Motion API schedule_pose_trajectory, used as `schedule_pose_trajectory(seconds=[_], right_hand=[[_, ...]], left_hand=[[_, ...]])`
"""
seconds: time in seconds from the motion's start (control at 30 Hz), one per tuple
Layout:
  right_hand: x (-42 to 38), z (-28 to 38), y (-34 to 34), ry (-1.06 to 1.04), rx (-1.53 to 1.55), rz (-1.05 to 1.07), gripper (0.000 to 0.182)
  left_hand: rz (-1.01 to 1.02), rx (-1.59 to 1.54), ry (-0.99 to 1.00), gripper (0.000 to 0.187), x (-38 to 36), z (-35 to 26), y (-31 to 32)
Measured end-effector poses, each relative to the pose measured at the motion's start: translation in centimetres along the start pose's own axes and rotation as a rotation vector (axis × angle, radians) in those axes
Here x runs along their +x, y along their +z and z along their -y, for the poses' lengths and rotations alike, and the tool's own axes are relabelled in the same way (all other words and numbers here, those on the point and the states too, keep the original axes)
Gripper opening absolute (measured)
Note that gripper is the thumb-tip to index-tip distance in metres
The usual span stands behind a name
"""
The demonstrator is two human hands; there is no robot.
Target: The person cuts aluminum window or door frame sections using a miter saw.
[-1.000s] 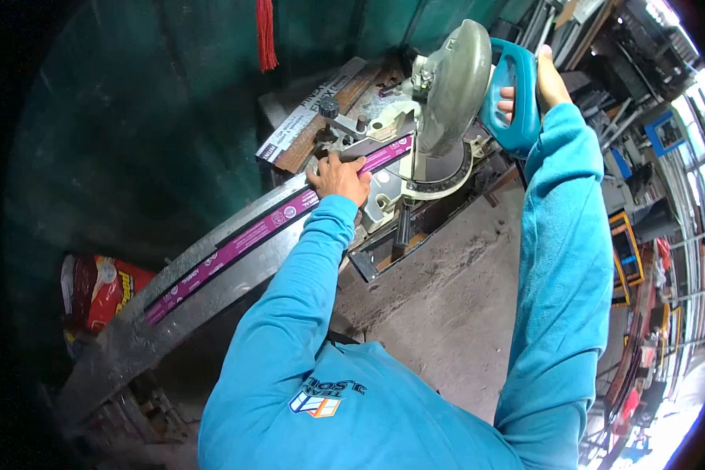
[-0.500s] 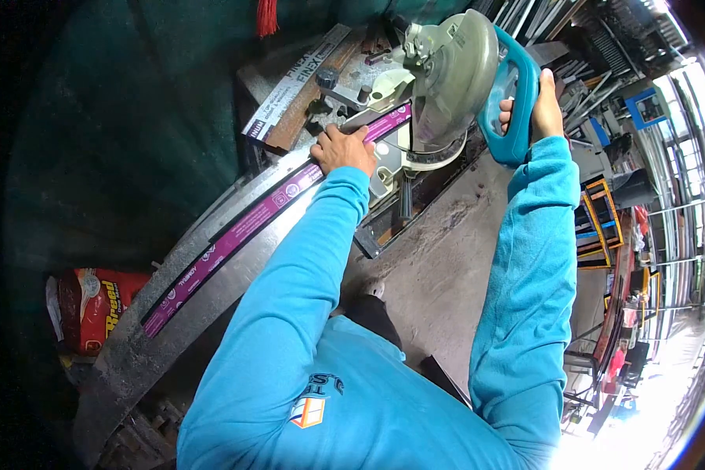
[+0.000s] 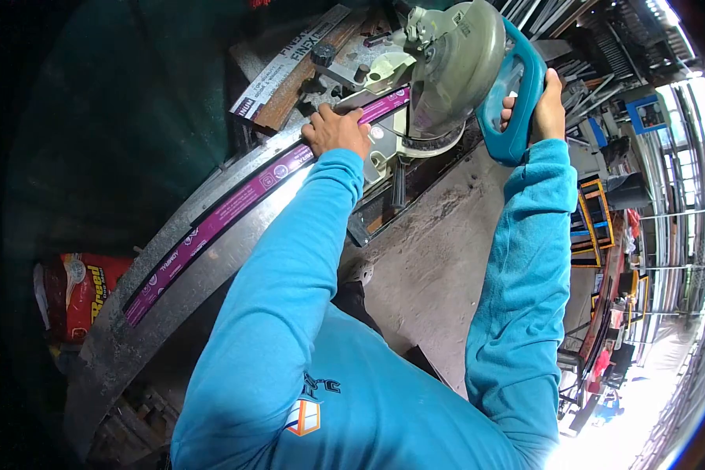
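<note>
A long profile strip (image 3: pixel 239 200) wrapped in purple printed film lies along a metal bench and runs under the mitre saw (image 3: pixel 456 70). My left hand (image 3: pixel 337 131) presses down over the strip just left of the saw, fingers curled across it against the fence. Wrapped around the saw's teal loop handle (image 3: pixel 531 94) is my right hand (image 3: pixel 551 110), its fingertips showing inside the loop. A cloudy guard covers the saw blade, which is hidden, and the strip's far end meets the guard's edge.
Behind the saw base lies a flat bar with FINEX lettering (image 3: pixel 290 59), beside a rusty metal piece (image 3: pixel 290 102). The grey metal bench (image 3: pixel 121 352) curves toward the lower left, near a red bag (image 3: pixel 94 286). Framed panels (image 3: pixel 591 223) and racks of long bars stand at right.
The whole view has shifted slightly, putting the strip, bench and bag a little further left and up. Both hands keep their places on the strip and the handle.
</note>
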State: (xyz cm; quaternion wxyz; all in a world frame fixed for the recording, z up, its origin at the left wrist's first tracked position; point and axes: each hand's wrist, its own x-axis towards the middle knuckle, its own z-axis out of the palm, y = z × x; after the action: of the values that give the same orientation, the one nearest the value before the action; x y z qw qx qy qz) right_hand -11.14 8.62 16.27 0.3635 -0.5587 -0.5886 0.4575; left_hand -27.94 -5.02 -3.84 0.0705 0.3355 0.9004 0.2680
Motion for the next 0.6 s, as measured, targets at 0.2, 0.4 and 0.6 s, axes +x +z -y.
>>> schedule_pose_trajectory(seconds=[0.2, 0.4, 0.6], right_hand=[[-0.7, -0.5, 0.4, -0.011, 0.005, -0.047, 0.079], [-0.5, -1.8, 0.3, -0.015, 0.018, -0.023, 0.079], [-0.9, -2.0, 0.7, -0.006, 0.030, -0.051, 0.077]], left_hand=[[0.018, -0.009, -0.007, 0.033, 0.0, -0.1, -0.2], [0.013, -0.027, -0.003, 0.033, 0.0, 0.0, -0.2], [0.013, -0.052, -0.004, 0.034, 0.1, 0.2, 0.0]])
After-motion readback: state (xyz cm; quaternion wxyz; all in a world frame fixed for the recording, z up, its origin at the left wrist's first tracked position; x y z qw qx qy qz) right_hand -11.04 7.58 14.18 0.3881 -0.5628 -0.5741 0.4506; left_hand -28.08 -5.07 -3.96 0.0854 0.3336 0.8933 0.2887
